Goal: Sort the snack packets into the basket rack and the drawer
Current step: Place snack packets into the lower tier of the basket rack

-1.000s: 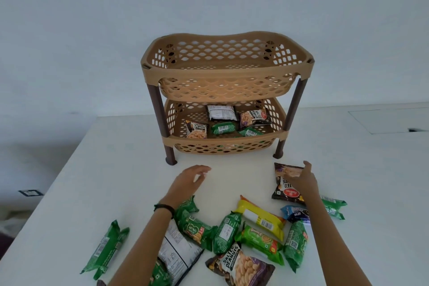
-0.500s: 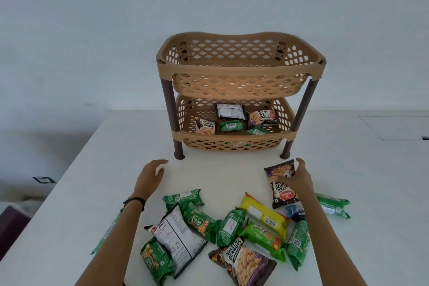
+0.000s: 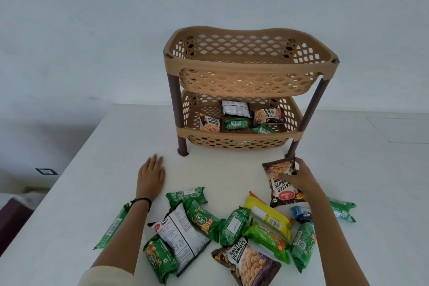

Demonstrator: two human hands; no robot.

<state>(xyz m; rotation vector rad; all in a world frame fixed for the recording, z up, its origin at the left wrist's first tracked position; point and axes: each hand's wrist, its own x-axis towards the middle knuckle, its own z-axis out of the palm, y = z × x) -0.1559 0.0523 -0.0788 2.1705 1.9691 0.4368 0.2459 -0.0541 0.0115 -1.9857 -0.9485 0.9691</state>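
Peanut packet [image 3: 278,168] now raised in right hand [image 3: 301,179]

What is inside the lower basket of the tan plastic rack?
Five packets lie in the lower basket: one white packet at the back, two dark salted peanuts packets, and two green packets. The front rim covers part of one green packet; anything else behind it is hidden.

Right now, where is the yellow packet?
In the head view the yellow packet lies on the table, right of centre in the pile, just below the salted peanuts packet that the right hand grips and above a light-green packet.
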